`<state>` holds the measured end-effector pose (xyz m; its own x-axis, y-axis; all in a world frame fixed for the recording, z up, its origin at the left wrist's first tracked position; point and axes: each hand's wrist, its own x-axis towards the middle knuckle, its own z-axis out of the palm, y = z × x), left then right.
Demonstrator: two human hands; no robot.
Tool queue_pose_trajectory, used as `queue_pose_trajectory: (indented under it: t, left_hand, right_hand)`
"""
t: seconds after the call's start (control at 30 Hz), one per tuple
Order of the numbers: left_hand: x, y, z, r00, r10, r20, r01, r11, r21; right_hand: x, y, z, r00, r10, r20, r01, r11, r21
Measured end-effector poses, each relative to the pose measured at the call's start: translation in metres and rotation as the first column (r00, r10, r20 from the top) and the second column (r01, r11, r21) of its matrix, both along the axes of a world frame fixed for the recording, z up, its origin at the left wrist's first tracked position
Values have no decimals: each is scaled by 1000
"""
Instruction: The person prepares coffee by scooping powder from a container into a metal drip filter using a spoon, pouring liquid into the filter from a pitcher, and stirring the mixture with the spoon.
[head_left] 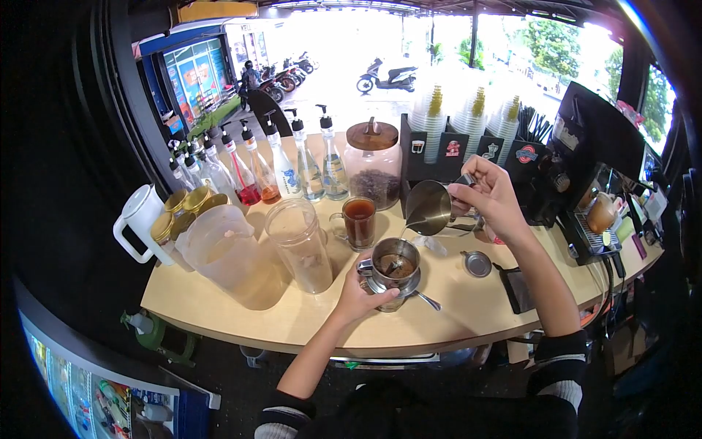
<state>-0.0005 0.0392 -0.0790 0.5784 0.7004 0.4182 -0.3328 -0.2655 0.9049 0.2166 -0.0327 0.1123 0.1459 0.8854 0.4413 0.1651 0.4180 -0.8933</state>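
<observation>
My right hand (488, 192) is closed around the handle of a metal milk pitcher (429, 209), tilted to the left. A thin stream of liquid runs from its spout into a metal coffee dripper (396, 276), which holds dark wet coffee grounds. My left hand (360, 298) grips the dripper by its handle side and flange, thumb along the front. The dripper sits over a glass, mostly hidden below it. A spoon (428, 300) sticks out to the right. Just behind stands a glass mug (359, 225) of brown drink.
Left of my hands stand a clear plastic jug (230, 256), a tall clear container (298, 249) and a white pitcher (140, 212). Pump bottles (284, 164) and a jar of coffee beans (374, 175) line the back. On the right are a round metal lid (477, 264) and an espresso machine (592, 212).
</observation>
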Motion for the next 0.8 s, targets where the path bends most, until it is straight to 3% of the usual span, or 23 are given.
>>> queue_pose_trajectory:
  t: [0.17,0.33,0.4,0.53,0.67,0.8]
  left_hand:
    - [-1,-1,1,1000,10,-3,-10,1000,-7]
    - [-1,-4,3,1000,10,-4,-10,999,-49]
    - [-3,-2,1,999,7,-38,-10,998,-60]
    - [0,-1,-1,1000,24,-6,-24,1000,-9]
    - [-1,-4,3,1000,4,13,-4,999,-36]
    - [0,-2,1,999,-17,29,19,998,-57]
  right_hand:
    - [12,2,-9,999,-30,-10,30,999,19]
    - [21,-10,-28,977,-109,-181,113,994,7]
    - [39,-6,-62,966,-80,-245,91,995,35]
    - [51,-19,-136,865,-174,-470,138,984,-110]
    - [64,-15,-202,816,-196,-545,143,980,-138]
    - [50,-10,-222,745,-211,-633,198,976,-93]
